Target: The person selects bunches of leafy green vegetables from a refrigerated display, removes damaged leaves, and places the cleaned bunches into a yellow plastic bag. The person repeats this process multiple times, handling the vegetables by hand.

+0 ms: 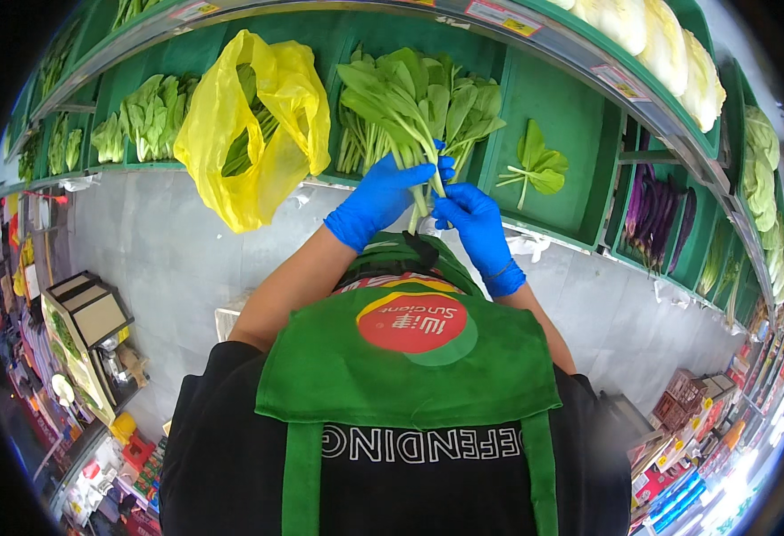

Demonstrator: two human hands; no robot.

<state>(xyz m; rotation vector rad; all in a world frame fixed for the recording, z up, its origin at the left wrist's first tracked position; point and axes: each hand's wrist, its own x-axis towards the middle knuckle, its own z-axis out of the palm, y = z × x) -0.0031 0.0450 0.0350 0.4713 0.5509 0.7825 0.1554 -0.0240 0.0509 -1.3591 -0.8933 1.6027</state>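
My left hand [392, 195], in a blue glove, is closed around the stems of a bunch of leafy greens [402, 100]. Close beside it, my right hand [470, 219], gloved the same way, pinches at the lower stem ends of that bunch. More of these greens [474, 105] lie behind it in the green crate. To the left, a yellow plastic bag [209, 134] sits with its mouth gaping, and green stalks show inside. A small loose sprig of greens [536, 165] lies in the crate section to the right.
Green crates [563, 98] line a shelf ahead, under an upper shelf edge with price tags. Purple eggplants [655, 214] are at the right, pale cabbages [646, 40] above. Grey floor [177, 241] lies below; a boxy display stand [88, 313] is at the left.
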